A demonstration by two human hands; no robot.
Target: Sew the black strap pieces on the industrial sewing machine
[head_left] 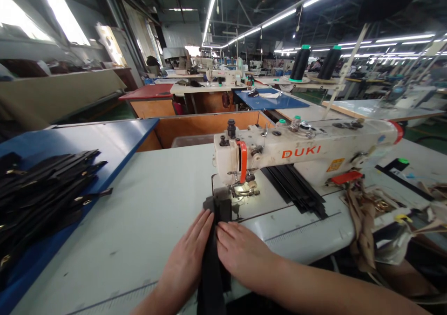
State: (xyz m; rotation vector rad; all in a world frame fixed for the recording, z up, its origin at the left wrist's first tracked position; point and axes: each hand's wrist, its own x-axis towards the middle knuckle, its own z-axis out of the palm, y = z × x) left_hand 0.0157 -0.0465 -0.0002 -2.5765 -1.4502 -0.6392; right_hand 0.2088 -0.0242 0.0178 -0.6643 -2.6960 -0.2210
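Two long black straps (pixel 210 259) lie side by side on the pale sewing table, running from its front edge toward the sewing machine. Along the left edge of the straps, my left hand (pixel 188 249) grips with its fingers stretched forward and pressed together. My right hand (pixel 240 252) holds them from the right side, its fingers bent and its thumb hidden. The straps' far ends lie just left of the lit presser foot (pixel 246 191) of the white sewing machine (pixel 272 149). Both hands are in front of the needle area and apart from it.
A stack of black strips (pixel 296 189) lies under the machine arm. On the blue table (pixel 122 140) at left is a pile of black straps with metal fittings (pixel 52 180). Brown scraps (pixel 361 226) hang at right. Black thread cones (pixel 301 63) stand behind.
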